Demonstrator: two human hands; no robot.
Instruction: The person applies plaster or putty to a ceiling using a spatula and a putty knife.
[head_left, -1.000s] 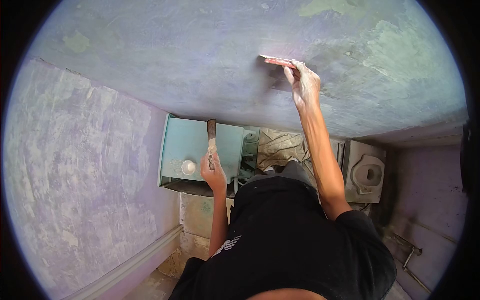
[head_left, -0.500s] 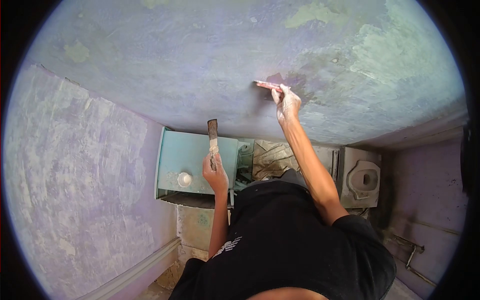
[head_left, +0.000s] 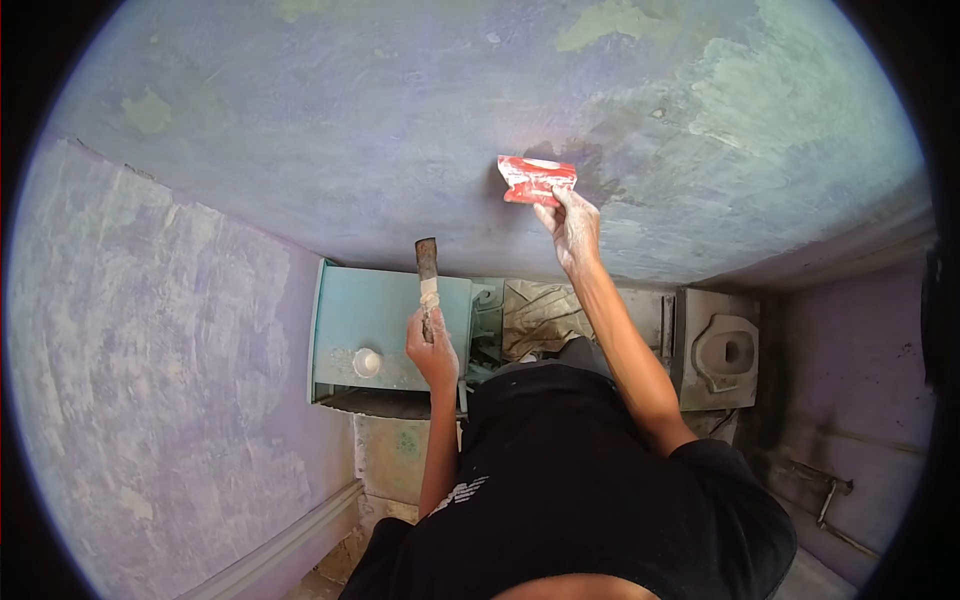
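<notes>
The right hand (head_left: 572,228), gripping the red scraper (head_left: 537,180), has turned its blade from edge-on to flat-faced against the purple wall (head_left: 350,130) beside a dark patch, while the left hand (head_left: 432,350) stays closed around a putty knife (head_left: 427,275) held upright below.

Counts, head view:
- Hands: 2. Right hand (head_left: 575,225) upper centre, left hand (head_left: 432,350) centre.
- Scraping tools: 2. One red spreader blade (head_left: 538,180) in the right hand, upper centre; one narrow putty knife (head_left: 427,272) in the left hand, centre.
- Teal cisterns: 1 (head_left: 385,320), centre left, with 1 round white knob (head_left: 367,361) on it.
- Squat toilet pans: 1 (head_left: 725,350), centre right.
- Crumpled sheets: 1 (head_left: 540,315), centre.
- Purple-grey wall faces: 3, at top (head_left: 350,120), left (head_left: 150,380), right (head_left: 860,400).
</notes>
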